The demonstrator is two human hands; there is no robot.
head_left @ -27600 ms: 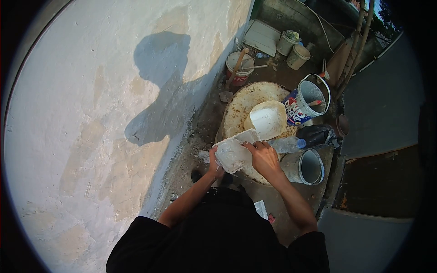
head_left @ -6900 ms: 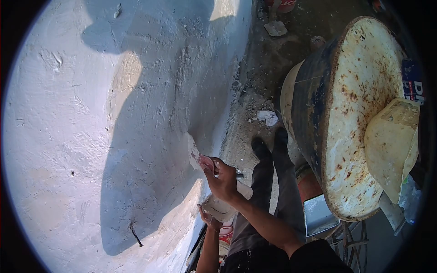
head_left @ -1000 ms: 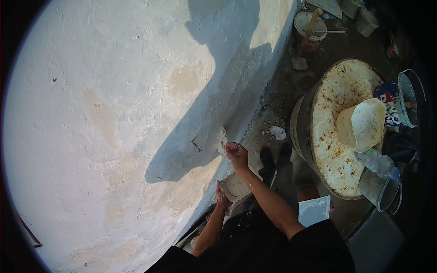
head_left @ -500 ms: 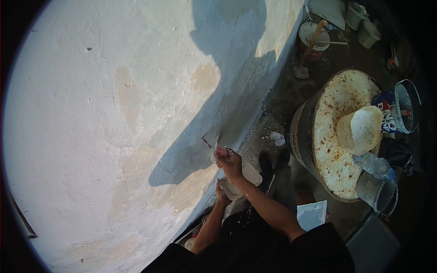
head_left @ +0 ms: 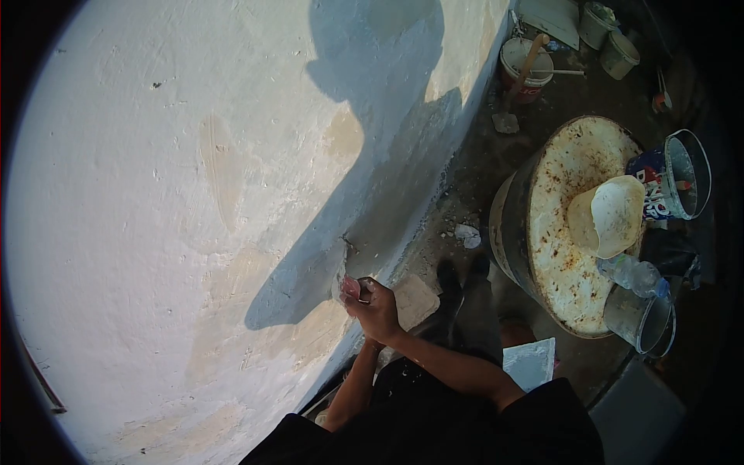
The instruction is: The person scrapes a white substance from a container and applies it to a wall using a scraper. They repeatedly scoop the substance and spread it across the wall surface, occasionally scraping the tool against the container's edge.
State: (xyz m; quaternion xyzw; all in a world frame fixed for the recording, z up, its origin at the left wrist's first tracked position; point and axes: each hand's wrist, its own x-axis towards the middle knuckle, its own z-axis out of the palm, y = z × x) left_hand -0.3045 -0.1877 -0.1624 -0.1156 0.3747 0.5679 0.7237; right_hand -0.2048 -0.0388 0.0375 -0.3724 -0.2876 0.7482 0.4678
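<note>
My right hand [head_left: 377, 311] is closed round the reddish handle of a putty knife [head_left: 351, 289]. The tool's pale, plaster-smeared blade lies against the white wall [head_left: 139, 256], just below a short dark crack [head_left: 349, 243]. Behind my right wrist, my left hand [head_left: 373, 343] is mostly covered. It grips a pale, plaster-coated pan [head_left: 416, 301], which shows to the right of my right hand. Beige patches of filler mark the wall around the tool, and my shadow falls across it.
To the right stands a drum [head_left: 554, 256] with a rusty white top. On it are a cut plastic tub [head_left: 618, 217], a clear bottle [head_left: 635, 277] and buckets at its edge. A red-and-white bucket [head_left: 527, 74] stands farther back. Plaster lumps [head_left: 467, 235] lie along the wall's foot.
My right hand has moved left and down from over the pan, bringing the putty knife onto the wall below the crack. It now hides most of my left hand.
</note>
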